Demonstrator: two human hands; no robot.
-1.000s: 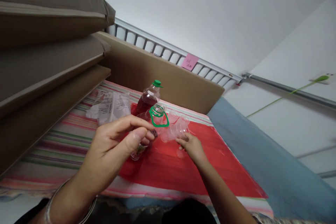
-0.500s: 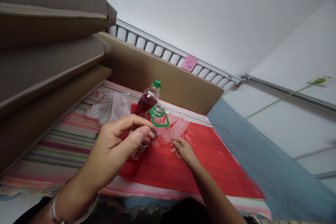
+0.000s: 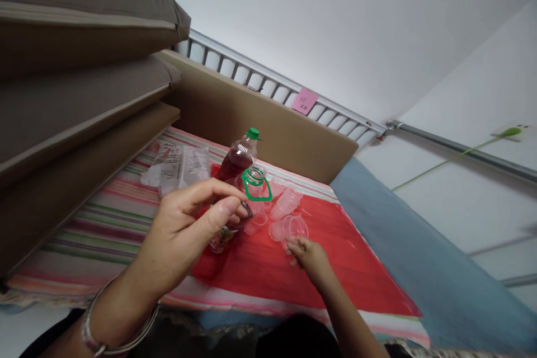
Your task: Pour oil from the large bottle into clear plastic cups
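Note:
My left hand (image 3: 191,232) is held up in front of an open clear bottle (image 3: 254,174) with a green neck handle. Its thumb and fingers are bent together, and a small dark patch shows at the fingertips; I cannot make out whether it is held or lies behind. Farther right, my right hand (image 3: 309,257) pinches the near rim of a clear plastic cup (image 3: 296,226), which is tilted over the red sheet. A nested stack of clear cups (image 3: 286,203) lies on its side just behind. Beyond the open bottle stands a green-capped bottle (image 3: 239,154) of dark red drink.
A crumpled plastic bag (image 3: 180,165) with printing lies left of the bottles on a striped cloth (image 3: 96,235). The red sheet (image 3: 335,274) covers the cloth's right part. Stacked cushioned panels (image 3: 84,84) rise at the left, and a brown board (image 3: 268,117) stands behind.
My right hand has moved slightly right and towards me, and a clear cup now shows at its fingers, apart from the stack. My left hand has hardly moved.

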